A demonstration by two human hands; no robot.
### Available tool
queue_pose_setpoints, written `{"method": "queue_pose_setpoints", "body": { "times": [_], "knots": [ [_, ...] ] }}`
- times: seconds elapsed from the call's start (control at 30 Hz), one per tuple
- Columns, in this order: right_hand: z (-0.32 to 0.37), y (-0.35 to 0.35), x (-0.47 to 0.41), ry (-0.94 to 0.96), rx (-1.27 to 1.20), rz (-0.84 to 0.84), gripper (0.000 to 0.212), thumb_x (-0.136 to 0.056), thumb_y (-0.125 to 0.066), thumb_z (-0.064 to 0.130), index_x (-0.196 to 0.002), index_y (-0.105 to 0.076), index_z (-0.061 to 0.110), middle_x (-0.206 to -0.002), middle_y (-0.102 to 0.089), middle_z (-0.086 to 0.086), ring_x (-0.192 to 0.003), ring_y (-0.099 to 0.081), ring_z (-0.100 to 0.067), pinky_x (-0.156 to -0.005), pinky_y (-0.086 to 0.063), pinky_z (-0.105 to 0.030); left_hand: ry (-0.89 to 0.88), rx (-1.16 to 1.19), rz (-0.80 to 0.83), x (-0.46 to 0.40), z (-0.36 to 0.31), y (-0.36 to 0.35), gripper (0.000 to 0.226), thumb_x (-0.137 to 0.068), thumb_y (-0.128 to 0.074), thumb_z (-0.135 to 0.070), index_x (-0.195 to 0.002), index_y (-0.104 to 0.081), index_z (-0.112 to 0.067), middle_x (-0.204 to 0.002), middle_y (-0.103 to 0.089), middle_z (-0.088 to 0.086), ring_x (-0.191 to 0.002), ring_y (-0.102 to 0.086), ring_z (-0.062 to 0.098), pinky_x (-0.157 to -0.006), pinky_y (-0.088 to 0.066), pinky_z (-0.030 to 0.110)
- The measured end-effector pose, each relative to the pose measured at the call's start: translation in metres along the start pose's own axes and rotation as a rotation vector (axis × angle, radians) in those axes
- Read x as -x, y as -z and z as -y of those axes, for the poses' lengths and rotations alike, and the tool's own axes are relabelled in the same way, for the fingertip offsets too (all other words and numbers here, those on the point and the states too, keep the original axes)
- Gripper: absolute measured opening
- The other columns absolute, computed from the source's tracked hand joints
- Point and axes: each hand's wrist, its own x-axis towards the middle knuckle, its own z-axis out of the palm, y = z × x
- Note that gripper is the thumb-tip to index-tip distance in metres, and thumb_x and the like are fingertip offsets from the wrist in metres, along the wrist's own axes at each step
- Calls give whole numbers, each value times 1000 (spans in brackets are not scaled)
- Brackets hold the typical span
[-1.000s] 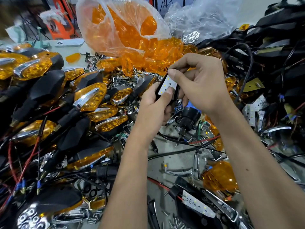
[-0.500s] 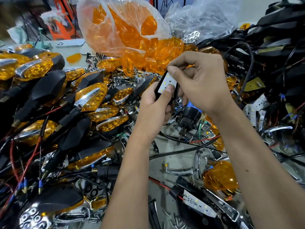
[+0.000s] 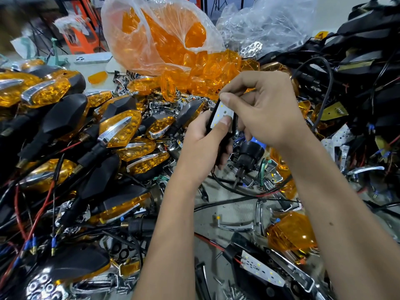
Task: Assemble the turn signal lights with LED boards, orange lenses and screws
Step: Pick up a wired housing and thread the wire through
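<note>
The scene was bright and evenly lit, with soft light that seemed to come from above. Shadows were weak; only a faint one lay on the desk (image 3: 236, 213) under the left hand (image 3: 201, 146). Small white glare spots sat on the orange lens (image 3: 291, 231) below the right hand (image 3: 263, 109) and on the plastic bag (image 3: 155, 37) behind both hands. The far upper left corner was blurred. The wide lens bent the picture edges, and the forearms looked stretched.

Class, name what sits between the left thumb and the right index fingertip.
In the head view, the white LED board lies between them, seated in a black housing that the left hand grips; the right hand pinches its upper end.
</note>
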Motion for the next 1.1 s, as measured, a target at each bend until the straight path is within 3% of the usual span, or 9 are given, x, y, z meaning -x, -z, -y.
{"method": "queue_pose_setpoints", "body": {
  "times": [0.1,0.2,0.33,0.53,0.67,0.83,0.9,1.0,1.1],
  "knots": [
    [0,2,2,-40,6,133,9,-98,-70,11,-90,-74,8,-57,-65,15,-38,-60,-15,-38,-47,-23,37,29,34,2,-1,3,16,-104,-47,-19,-107,-52,-4,-72,-64,3,-56,-59,27,-52,-52,37],
    [1,0,3,-77,17,258,11,-98,-70,10,-88,-72,8,-52,-65,1,-34,-58,-18,-36,-45,-25,51,21,35,3,-2,5,26,-94,-45,-23,-116,-48,-9,-81,-59,3,-69,-61,26,-59,-55,44],
    [0,-5,2,-114,-6,303,12,-99,-69,9,-87,-70,7,-50,-64,-10,-34,-59,-24,-36,-46,-29,26,23,74,5,-2,6,31,-100,-39,-25,-129,-44,-18,-79,-62,7,-64,-58,22,-54,-49,36],
    [-9,-6,2,-191,-131,282,11,-97,-71,7,-89,-73,0,-48,-64,-4,-33,-55,-15,-38,-44,-22,13,-44,58,2,-1,5,23,-112,-33,-14,-127,-49,-9,-89,-57,19,-69,-51,23,-50,-44,34],
    [-11,-10,0,-229,-174,259,9,-94,-75,5,-94,-69,-1,-57,-67,-8,-35,-58,-17,-37,-44,-23,36,-36,47,2,-2,5,23,-112,-31,-12,-124,-50,-6,-88,-56,22,-60,-48,26,-47,-42,32],
    [-14,-15,-4,-275,-275,272,18,-101,-68,19,-97,-67,1,-79,-75,-13,-62,-71,-30,-53,-60,-40,37,-24,-149,-1,-5,22,24,-107,-33,-8,-116,-55,-9,-73,-61,8,-52,-53,24,-43,-41,29],
    [-18,-19,-5,-287,-184,253,16,-102,-67,19,-94,-68,5,-85,-76,-11,-66,-72,-23,-57,-62,-39,7,22,-230,0,-8,36,22,-102,-33,-5,-107,-55,-7,-71,-62,5,-49,-52,22,-43,-40,27],
    [-27,-25,-6,-237,177,234,10,-98,-71,15,-88,-69,16,-83,-73,-4,-75,-71,-21,-71,-63,-47,-23,72,-308,5,-9,58,21,-99,-34,-4,-98,-54,-10,-70,-62,4,-47,-52,19,-42,-39,25],
    [-29,-28,-7,-190,416,301,9,-94,-75,13,-91,-70,20,-89,-71,1,-83,-67,-20,-82,-60,-45,-20,81,-341,10,-8,72,21,-98,-34,-5,-96,-53,-12,-68,-62,2,-47,-51,19,-43,-39,25]
  ]
}}
